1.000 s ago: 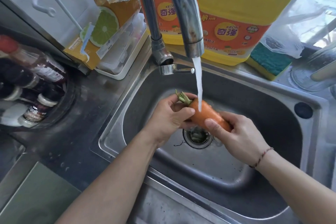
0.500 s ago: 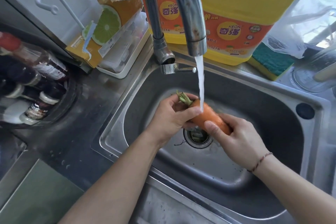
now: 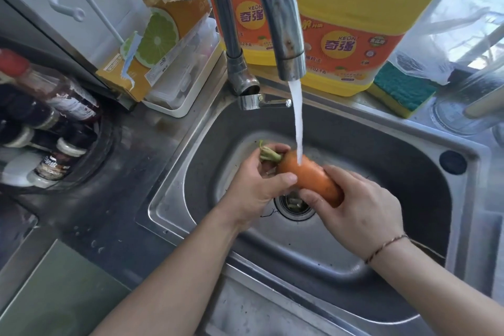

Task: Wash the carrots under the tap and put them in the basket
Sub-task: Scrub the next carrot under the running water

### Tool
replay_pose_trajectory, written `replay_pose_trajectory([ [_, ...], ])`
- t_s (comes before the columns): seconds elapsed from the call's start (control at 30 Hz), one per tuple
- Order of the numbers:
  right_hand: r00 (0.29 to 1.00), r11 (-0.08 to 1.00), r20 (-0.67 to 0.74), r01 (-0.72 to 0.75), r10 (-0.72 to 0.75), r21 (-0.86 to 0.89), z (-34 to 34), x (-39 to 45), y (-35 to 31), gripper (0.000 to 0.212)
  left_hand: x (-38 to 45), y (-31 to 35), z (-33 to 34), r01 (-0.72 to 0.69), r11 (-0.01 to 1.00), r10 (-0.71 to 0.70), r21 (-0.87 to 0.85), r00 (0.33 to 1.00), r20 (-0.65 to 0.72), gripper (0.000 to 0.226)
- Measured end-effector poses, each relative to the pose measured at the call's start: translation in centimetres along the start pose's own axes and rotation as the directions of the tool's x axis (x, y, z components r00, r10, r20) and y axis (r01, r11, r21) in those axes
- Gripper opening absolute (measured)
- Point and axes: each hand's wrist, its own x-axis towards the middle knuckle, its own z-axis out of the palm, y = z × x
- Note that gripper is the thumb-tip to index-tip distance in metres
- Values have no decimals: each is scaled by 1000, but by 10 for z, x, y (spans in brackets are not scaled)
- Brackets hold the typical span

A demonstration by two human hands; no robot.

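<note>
An orange carrot [image 3: 308,176] with a short green stub lies across the middle of the steel sink [image 3: 409,161], above the drain. Water runs from the chrome tap [image 3: 283,35] onto its thick end. My left hand [image 3: 256,185] grips the carrot at the stem end, thumb across its front. My right hand [image 3: 362,207] wraps around the tapered end, hiding its tip. No basket is in view.
Two yellow detergent jugs [image 3: 351,35] stand behind the tap, with a green and yellow sponge [image 3: 401,90] to the right. A torn orange carton [image 3: 152,43] leans in a white tray at the back left. Several sauce bottles [image 3: 49,128] sit at the far left.
The carrot stays under the stream in both hands. My left thumb has slid a little along its front, and the view has shifted slightly.
</note>
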Motion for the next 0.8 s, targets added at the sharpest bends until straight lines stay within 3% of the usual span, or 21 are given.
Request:
replay_pose_trajectory([
  [0.17, 955, 969, -217, 164, -203, -182, 9, 1, 4, 52, 1, 4, 8, 5, 999, -10, -48, 995, -103, 56],
  [0.27, 922, 920, -237, 221, -305, -325, 11, 2, 10, 51, 0, 11, 19, 46, 998, -52, -33, 978, -203, 46],
  [0.4, 944, 934, -191, 206, -268, -293, 11, 1, 8, 53, 2, 9, 29, 30, 997, -4, 69, 934, -357, 19],
  [0.5, 977, 966, -51, 194, -206, -173, 8, 2, 2, 52, 9, 5, 27, -10, 994, 64, 106, 849, -524, 23],
  [0.57, 981, 991, 148, 129, -126, -15, 5, 2, -1, 61, 13, 4, 21, -30, 996, 70, 79, 813, -578, 25],
  [0.67, 938, 979, 343, -22, -50, 203, 4, 6, -3, 67, 13, 7, 18, -51, 998, 55, 22, 842, -536, 20],
  [0.8, 841, 959, 541, -158, 5, 237, -4, 16, -8, 55, 12, 8, 18, -69, 993, 109, 96, 853, -511, 16],
])
